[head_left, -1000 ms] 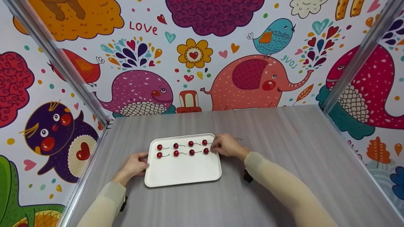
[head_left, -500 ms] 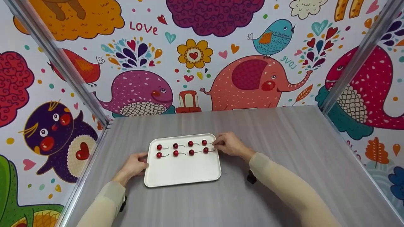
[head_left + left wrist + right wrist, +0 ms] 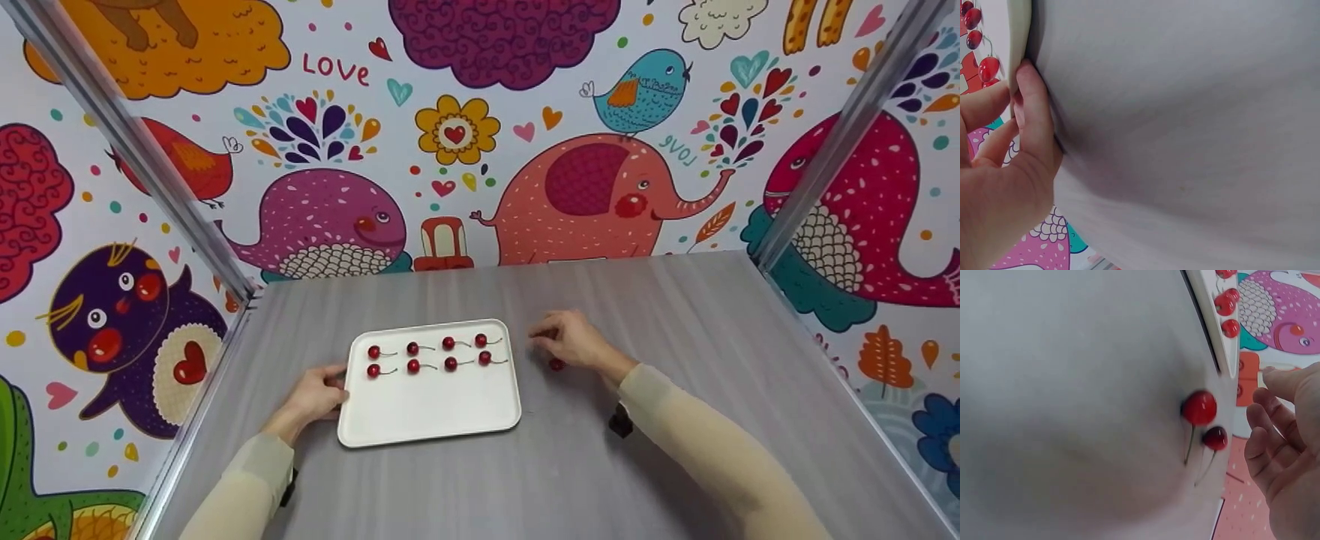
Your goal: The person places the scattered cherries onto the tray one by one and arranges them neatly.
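A white rectangular tray (image 3: 427, 409) bears two rows of red cherries (image 3: 451, 364) with stems, along its far half. At its left edge my left hand (image 3: 311, 395) grips the rim between thumb and fingers, as the left wrist view also shows. To the right of the tray, my right hand (image 3: 576, 341) hovers with its fingers loosely bent and nothing in them. Beneath it one cherry (image 3: 556, 364) shows in the head view. The right wrist view has two on the table, a larger bright cherry (image 3: 1201, 408) and a darker cherry (image 3: 1215, 438), stems trailing.
The grey wood-grain table (image 3: 660, 300) ends at a wall (image 3: 442, 67) covered in cartoon animals. Metal posts (image 3: 817, 154) stand at both back corners, and a metal rail (image 3: 184, 420) runs along the left side.
My right hand has moved right, off the tray's upper right corner, leaving a cherry there and uncovering one on the table. The left hand keeps its hold on the tray.
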`<state>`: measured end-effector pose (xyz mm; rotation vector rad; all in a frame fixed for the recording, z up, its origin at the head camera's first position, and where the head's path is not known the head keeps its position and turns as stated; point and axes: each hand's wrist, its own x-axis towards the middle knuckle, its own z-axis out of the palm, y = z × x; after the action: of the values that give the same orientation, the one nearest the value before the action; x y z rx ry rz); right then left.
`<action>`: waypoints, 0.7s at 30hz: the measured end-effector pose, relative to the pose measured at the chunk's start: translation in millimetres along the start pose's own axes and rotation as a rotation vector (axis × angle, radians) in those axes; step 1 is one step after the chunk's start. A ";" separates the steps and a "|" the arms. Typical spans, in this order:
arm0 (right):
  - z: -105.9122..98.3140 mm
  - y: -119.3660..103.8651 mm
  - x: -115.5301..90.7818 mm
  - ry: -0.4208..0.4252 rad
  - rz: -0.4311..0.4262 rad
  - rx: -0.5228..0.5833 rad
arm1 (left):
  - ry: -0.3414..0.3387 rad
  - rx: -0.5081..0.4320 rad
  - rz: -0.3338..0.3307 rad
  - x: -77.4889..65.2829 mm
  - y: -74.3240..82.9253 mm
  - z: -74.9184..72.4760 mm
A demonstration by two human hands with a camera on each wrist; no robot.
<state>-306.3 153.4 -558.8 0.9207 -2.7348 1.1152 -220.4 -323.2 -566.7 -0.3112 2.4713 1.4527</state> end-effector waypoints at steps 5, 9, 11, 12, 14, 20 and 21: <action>-9.3 10.4 -9.4 0.021 0.039 0.011 | 0.003 0.011 0.007 -0.8 0.6 -0.1; -15.9 19.9 -17.4 0.020 0.099 0.018 | -0.003 0.007 0.010 -0.8 1.3 0.4; -19.0 25.2 -21.9 0.023 0.123 0.005 | -0.001 0.007 0.009 -0.5 1.3 0.6; -20.5 27.6 -24.3 0.022 0.134 -0.006 | 0.004 0.006 0.005 -0.3 1.1 0.8; -22.9 33.3 -29.2 0.021 0.143 -0.025 | 0.001 0.009 0.007 -0.4 1.7 0.7; -24.3 47.0 -40.7 -0.007 0.106 -0.056 | 0.008 0.023 0.000 0.1 1.3 0.8; -23.8 48.4 -41.9 -0.016 0.100 -0.061 | 0.010 0.023 0.000 0.4 1.0 1.0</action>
<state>-302.2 217.5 -582.1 0.7965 -2.8393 1.0371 -221.0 -321.9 -566.5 -0.3143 2.4935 1.4253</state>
